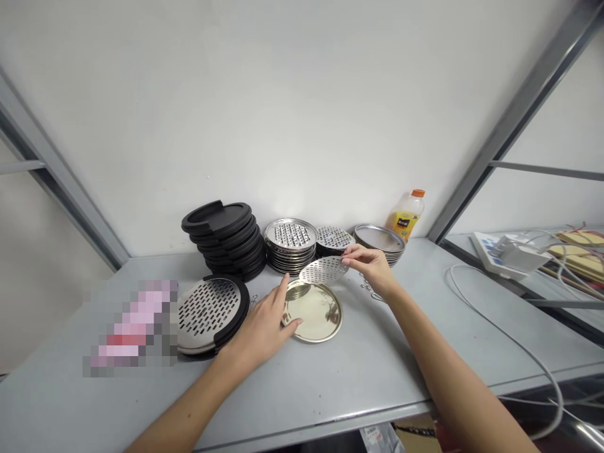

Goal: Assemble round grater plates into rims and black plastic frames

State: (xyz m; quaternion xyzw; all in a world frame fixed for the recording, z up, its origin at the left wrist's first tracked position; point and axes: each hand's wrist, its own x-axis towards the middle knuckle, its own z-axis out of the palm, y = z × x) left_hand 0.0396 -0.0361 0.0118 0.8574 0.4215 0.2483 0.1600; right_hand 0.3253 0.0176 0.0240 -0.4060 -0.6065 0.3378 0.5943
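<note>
A head-worn camera looks down at a grey metal table (330, 377) set against a white wall. Two bare forearms reach in from the bottom edge.

The left hand (264, 324) rests on the table with its fingers spread loosely. The index finger points forward, and the thumb and fingertips touch the near left rim of a shallow round gold-toned tray (315, 310) that lies flat on the table. The hand steadies the tray rather than gripping it.

The right hand (372, 263) is raised just above the table. Its thumb and fingers are pinched on the right edge of a thin round perforated metal disc (323, 269). The disc is held tilted, hovering over the far rim of the tray, close to it; whether they touch cannot be told.

To the left of the tray lies a slotted grater plate in a black ring (211, 314), just beside the left hand. Behind it stands a leaning stack of black round lids (225, 238). To its right are a stack of perforated steel plates (289, 245), another perforated disc (334, 238) propped behind the held one, and a stack of plain steel trays (381, 241). A plastic juice bottle with an orange cap (406, 216) stands by the wall. A blurred pink patch (129, 327) sits on the left. White cables (509, 340) and a power strip (491, 248) lie on the right.
</note>
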